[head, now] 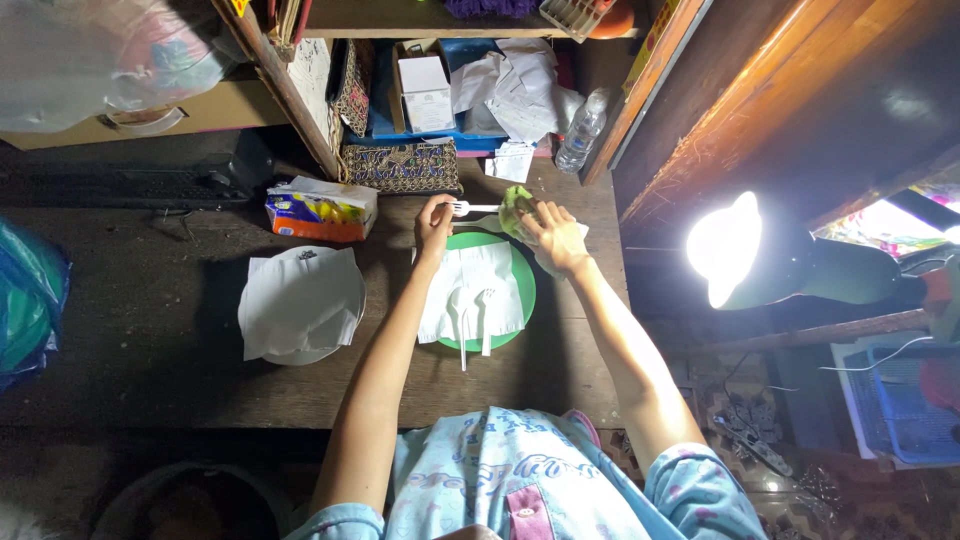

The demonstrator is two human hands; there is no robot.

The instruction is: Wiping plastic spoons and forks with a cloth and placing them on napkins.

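Observation:
My left hand (pixel 434 222) pinches the handle of a white plastic fork (pixel 474 208), held level above the far edge of a green plate (pixel 524 290). My right hand (pixel 556 236) grips a green cloth (pixel 516 209) pressed against the fork's other end. A white napkin (pixel 470 280) covers most of the green plate, and several white plastic utensils (pixel 473 315) lie on it. Both hands hover just past the plate's far rim.
A white plate under a white napkin (pixel 300 303) sits left of the green plate. A tissue pack (pixel 320 210), an embroidered pouch (pixel 402 166) and a water bottle (pixel 581 130) stand further back. A bright lamp (pixel 735 250) shines at the right. The dark wooden table (pixel 130 330) stretches left.

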